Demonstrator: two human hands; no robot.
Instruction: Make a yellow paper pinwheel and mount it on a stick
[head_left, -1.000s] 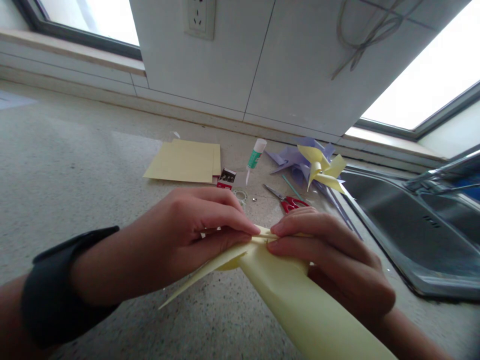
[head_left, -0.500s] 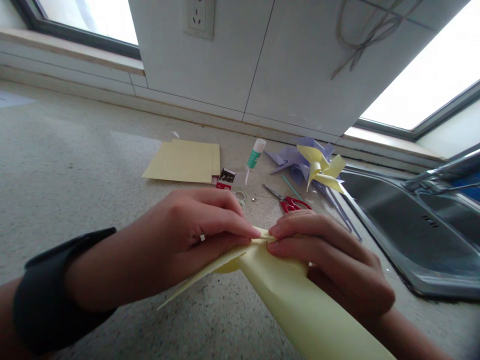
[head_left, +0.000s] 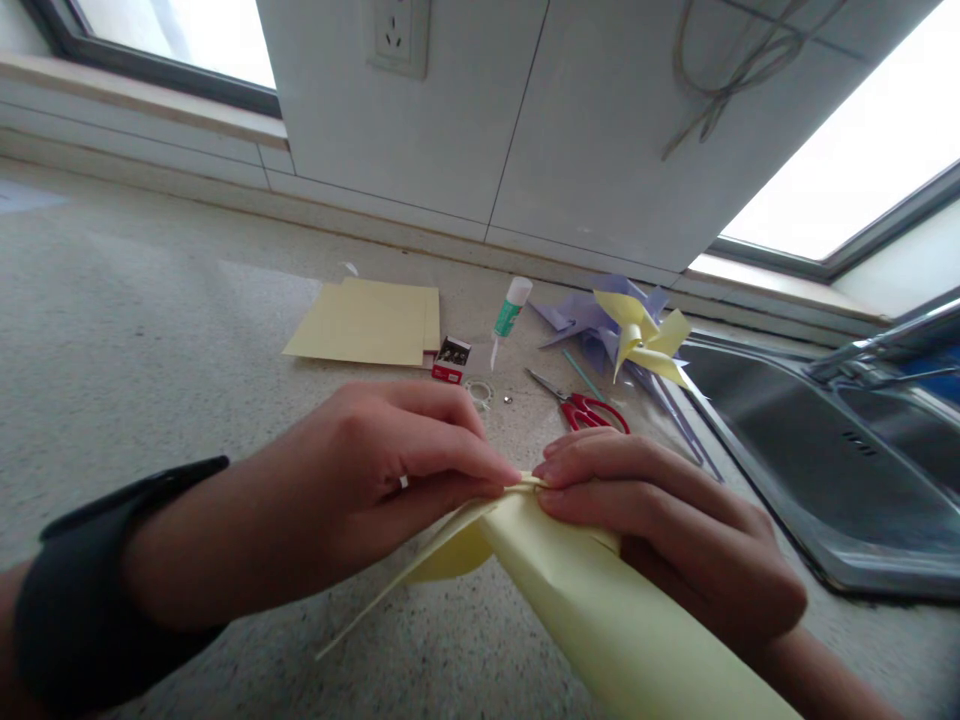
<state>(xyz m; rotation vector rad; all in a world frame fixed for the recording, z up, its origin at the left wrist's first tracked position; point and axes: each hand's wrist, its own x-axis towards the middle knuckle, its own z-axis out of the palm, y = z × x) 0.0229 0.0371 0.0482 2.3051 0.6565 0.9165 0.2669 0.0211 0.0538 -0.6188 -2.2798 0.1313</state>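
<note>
Both of my hands pinch the far end of a pale yellow sheet of paper [head_left: 600, 610] that curls into a loose tube running toward me. My left hand [head_left: 375, 480], with a black band on its wrist, grips the paper's edge from the left with fingers pressed together. My right hand [head_left: 660, 520] holds the same edge from the right, its fingertips touching those of the left. A flap of the sheet hangs down to the left above the speckled countertop [head_left: 150, 330].
Behind my hands lie red-handled scissors [head_left: 589, 408], a glue stick [head_left: 511, 306], a small red box [head_left: 451, 359], a stack of yellow paper [head_left: 367, 322] and yellow and purple paper pinwheels [head_left: 630, 330]. A steel sink [head_left: 825, 470] is at the right.
My hands have drawn slightly closer together and lower on the paper's end; the tube's opening has spread a little on the left. The other objects lie as before.
</note>
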